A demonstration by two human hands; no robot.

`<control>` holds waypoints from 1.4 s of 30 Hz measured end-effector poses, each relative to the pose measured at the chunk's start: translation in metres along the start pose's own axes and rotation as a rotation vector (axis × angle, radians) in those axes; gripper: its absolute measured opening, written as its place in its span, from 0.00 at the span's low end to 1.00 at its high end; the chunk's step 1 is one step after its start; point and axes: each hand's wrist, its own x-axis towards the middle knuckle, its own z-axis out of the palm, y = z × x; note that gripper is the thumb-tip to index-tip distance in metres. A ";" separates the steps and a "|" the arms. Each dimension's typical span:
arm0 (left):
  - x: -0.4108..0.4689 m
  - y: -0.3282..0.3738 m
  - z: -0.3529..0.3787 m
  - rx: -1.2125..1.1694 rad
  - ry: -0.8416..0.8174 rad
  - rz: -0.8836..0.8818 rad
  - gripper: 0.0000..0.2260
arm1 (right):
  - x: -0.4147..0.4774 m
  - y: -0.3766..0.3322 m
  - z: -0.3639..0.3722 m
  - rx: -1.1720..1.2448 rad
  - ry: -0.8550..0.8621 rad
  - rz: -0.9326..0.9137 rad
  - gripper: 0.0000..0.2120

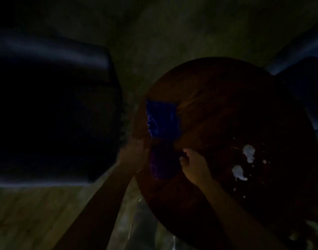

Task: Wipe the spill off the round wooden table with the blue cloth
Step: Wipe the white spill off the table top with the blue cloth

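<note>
It is very dark and blurry, but far to the left of the fingers (185,152) sits a big dark seat (55,114) with a soft, square shape and a pale shine (55,49) along its top edge. Past the fingers, at the far side, the floor (154,33) looks dull grey-green and bare, and down to the left, nearer than the fingers, there are brown wood boards (37,213) running side by side. Far off to the right of the fingers, up high, is another dark seat (306,83), only partly seen.
</note>
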 end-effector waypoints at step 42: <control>0.092 0.220 0.163 0.530 0.203 0.064 0.37 | 0.111 0.418 -0.156 -0.205 0.581 0.189 0.28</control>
